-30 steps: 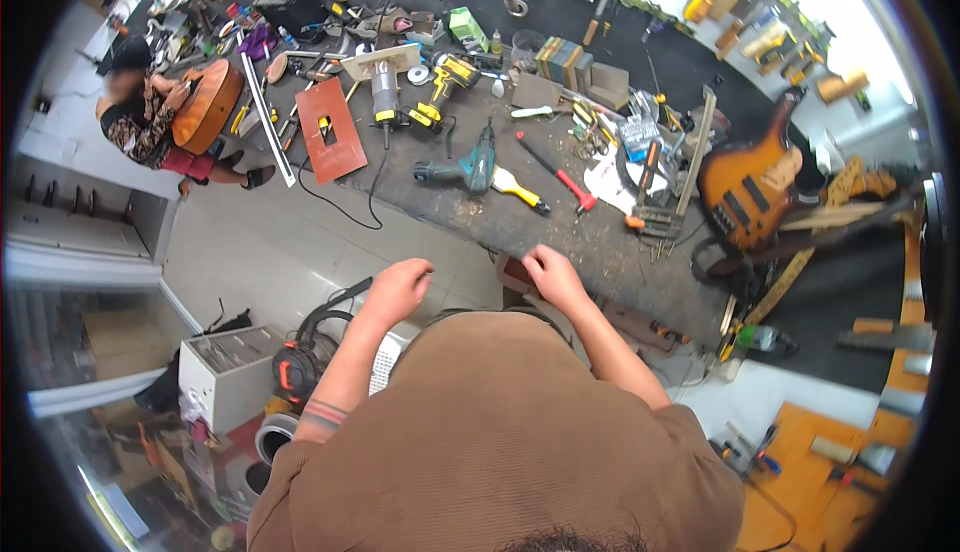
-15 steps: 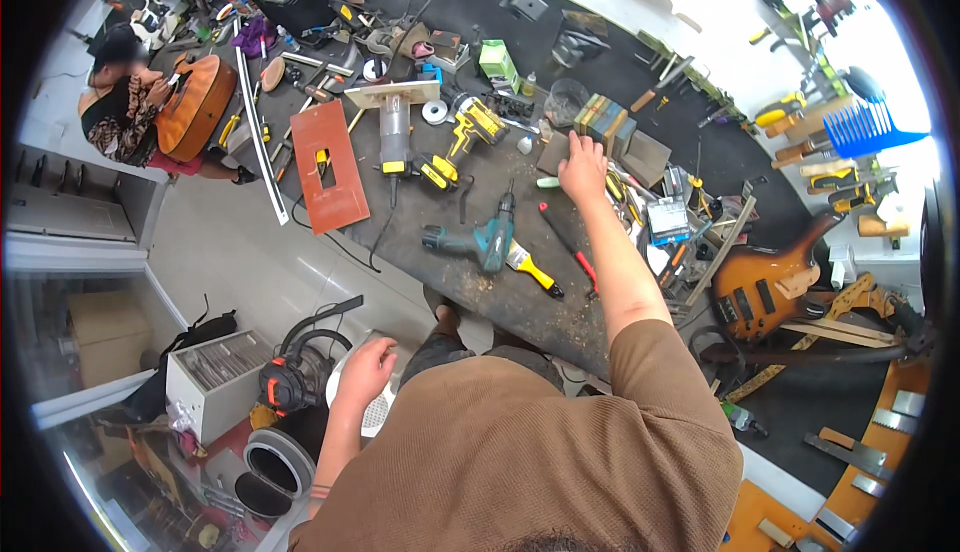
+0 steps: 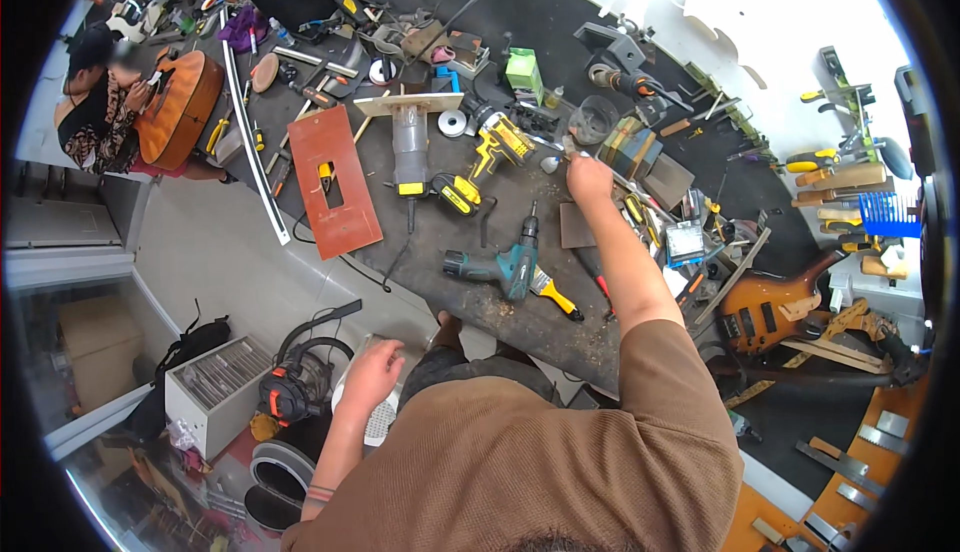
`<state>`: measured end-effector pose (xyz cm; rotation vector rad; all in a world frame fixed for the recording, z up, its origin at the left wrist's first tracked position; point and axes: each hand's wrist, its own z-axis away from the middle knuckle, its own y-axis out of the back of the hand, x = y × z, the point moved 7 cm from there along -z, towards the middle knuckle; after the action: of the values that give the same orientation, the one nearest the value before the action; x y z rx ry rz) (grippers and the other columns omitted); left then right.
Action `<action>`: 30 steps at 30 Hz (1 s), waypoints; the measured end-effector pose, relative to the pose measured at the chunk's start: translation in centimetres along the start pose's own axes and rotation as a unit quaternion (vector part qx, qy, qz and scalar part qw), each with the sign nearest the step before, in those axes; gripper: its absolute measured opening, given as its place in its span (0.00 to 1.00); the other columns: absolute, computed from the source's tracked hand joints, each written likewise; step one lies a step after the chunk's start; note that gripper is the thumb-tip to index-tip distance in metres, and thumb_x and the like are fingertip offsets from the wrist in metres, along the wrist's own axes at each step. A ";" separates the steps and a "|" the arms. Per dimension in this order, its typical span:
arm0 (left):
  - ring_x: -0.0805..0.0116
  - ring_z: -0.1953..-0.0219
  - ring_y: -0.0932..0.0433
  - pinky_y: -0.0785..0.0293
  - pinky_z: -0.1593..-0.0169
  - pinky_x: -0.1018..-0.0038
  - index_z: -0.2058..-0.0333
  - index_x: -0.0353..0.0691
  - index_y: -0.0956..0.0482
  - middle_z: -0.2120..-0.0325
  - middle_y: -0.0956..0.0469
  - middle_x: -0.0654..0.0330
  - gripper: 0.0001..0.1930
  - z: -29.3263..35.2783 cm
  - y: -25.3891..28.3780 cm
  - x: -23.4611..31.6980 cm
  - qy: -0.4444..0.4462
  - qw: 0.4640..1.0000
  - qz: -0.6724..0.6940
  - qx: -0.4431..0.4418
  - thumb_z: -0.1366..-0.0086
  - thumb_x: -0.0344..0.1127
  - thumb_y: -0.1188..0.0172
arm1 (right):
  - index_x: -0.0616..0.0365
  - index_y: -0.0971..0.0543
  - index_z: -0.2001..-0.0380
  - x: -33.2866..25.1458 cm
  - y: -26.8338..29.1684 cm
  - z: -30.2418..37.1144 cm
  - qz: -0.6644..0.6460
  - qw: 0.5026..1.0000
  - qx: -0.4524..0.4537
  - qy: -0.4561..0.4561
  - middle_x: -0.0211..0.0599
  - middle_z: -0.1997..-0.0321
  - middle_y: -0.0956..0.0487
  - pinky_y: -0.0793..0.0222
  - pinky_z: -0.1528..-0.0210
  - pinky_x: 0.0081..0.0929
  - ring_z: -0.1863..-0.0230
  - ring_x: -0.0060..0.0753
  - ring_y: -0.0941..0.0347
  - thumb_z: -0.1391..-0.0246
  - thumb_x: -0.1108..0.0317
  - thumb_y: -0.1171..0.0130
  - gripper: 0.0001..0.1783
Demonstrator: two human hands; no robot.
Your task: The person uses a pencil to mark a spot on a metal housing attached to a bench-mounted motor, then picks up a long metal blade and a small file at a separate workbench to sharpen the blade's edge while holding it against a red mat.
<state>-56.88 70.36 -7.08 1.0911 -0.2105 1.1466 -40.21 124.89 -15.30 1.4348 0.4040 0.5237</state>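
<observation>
My right hand [image 3: 590,182] reaches over the dark workbench [image 3: 430,272], its fingers drawn together by a clear round container [image 3: 595,120]. Something small seems to be at the fingertips; I cannot make out what. Right of the hand stands a stack of coloured blocks [image 3: 630,147]. A flat dark square piece [image 3: 577,226] lies just nearer than the wrist, over part of a red-handled tool [image 3: 603,285]. My left hand [image 3: 375,370] hangs low with fingers loosely bent and nothing in it, above a white perforated seat [image 3: 380,422].
A teal drill [image 3: 510,267] and a yellow-handled brush [image 3: 557,297] lie on the bench. Farther left are a yellow cordless driver [image 3: 490,157], a trim router [image 3: 410,147] and a red-brown template [image 3: 335,182]. A person [image 3: 100,102] holds an acoustic guitar [image 3: 180,112].
The view has shifted slightly. The dark square piece now lies nearer to me, over part of the red-handled tool. My right hand has moved off the blocks towards the clear container, its fingers closing.
</observation>
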 end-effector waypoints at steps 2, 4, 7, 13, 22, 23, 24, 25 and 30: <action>0.51 0.54 0.15 0.20 0.49 0.58 0.49 0.37 0.17 0.60 0.14 0.52 0.15 1.4 -0.4 -0.5 0.016 1.000 0.004 0.004 0.33 0.31 0.36 | 0.55 0.14 0.57 -0.9 -0.9 -0.5 0.031 0.999 -0.006 0.018 0.47 0.61 0.10 0.16 0.57 0.49 0.60 0.51 0.11 0.35 0.67 0.45 0.12; 0.50 0.54 0.15 0.20 0.49 0.58 0.48 0.37 0.17 0.60 0.14 0.52 0.15 3.4 -1.4 -1.1 0.048 0.999 0.002 -0.009 0.33 0.32 0.36 | 0.55 0.14 0.58 -0.8 -1.7 -0.4 0.044 0.999 0.001 0.008 0.46 0.63 0.10 0.15 0.59 0.48 0.62 0.52 0.11 0.35 0.67 0.46 0.12; 0.50 0.54 0.15 0.20 0.49 0.59 0.47 0.36 0.17 0.59 0.14 0.51 0.16 6.6 -3.5 -1.9 0.077 0.997 -0.003 0.008 0.32 0.33 0.36 | 0.55 0.16 0.60 -1.0 -1.3 0.0 0.044 0.995 0.041 0.079 0.48 0.65 0.11 0.16 0.64 0.49 0.64 0.52 0.11 0.35 0.67 0.46 0.10; 0.51 0.55 0.15 0.20 0.49 0.59 0.46 0.36 0.18 0.56 0.15 0.50 0.17 13.1 -9.8 -0.7 0.125 0.987 0.032 0.095 0.32 0.33 0.36 | 0.42 0.18 0.57 2.2 5.7 3.6 -0.125 0.965 0.205 0.105 0.42 0.69 0.12 0.21 0.66 0.49 0.67 0.53 0.14 0.30 0.53 0.41 0.09; 0.58 0.56 0.14 0.19 0.49 0.63 0.43 0.38 0.19 0.57 0.14 0.53 0.19 20.1 -18.0 3.2 0.155 0.968 0.163 0.111 0.30 0.37 0.35 | 0.61 0.24 0.50 0.4 17.3 19.0 -0.553 0.745 0.328 0.179 0.34 0.61 0.23 0.25 0.57 0.29 0.64 0.26 0.25 0.27 0.70 0.44 0.08; 0.62 0.56 0.14 0.19 0.49 0.65 0.41 0.39 0.20 0.57 0.14 0.55 0.19 21.0 -18.4 3.4 0.147 0.953 0.235 0.120 0.28 0.38 0.35 | 0.59 0.28 0.51 -1.4 16.7 22.1 -0.643 0.719 0.192 0.182 0.32 0.61 0.25 0.26 0.59 0.27 0.66 0.24 0.26 0.26 0.70 0.46 0.06; 0.64 0.54 0.15 0.19 0.48 0.66 0.39 0.39 0.21 0.55 0.14 0.56 0.20 21.3 -18.5 4.2 0.129 0.943 0.289 0.106 0.26 0.39 0.35 | 0.58 0.29 0.54 -4.4 18.8 26.4 -0.707 0.661 0.138 0.210 0.32 0.63 0.25 0.26 0.59 0.27 0.66 0.25 0.25 0.26 0.70 0.47 0.04; 0.66 0.53 0.16 0.19 0.47 0.66 0.38 0.39 0.23 0.54 0.14 0.57 0.21 21.7 -18.0 5.3 0.106 0.931 0.336 0.096 0.25 0.41 0.36 | 0.58 0.29 0.54 -6.9 18.5 29.6 -0.733 0.642 0.069 0.215 0.34 0.64 0.24 0.24 0.59 0.28 0.65 0.27 0.22 0.26 0.70 0.48 0.04; 0.70 0.52 0.19 0.22 0.45 0.68 0.29 0.39 0.33 0.53 0.17 0.59 0.29 27.7 -16.4 7.6 0.036 0.874 0.435 0.214 0.23 0.43 0.37 | 0.57 0.29 0.56 -22.8 14.0 47.8 -0.736 0.436 -0.478 0.197 0.47 0.63 0.16 0.19 0.59 0.37 0.62 0.43 0.14 0.28 0.69 0.50 0.04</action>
<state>-29.83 53.64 2.09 1.3853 -0.4288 2.1148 -33.59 73.45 2.41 -0.5140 1.2673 -0.4394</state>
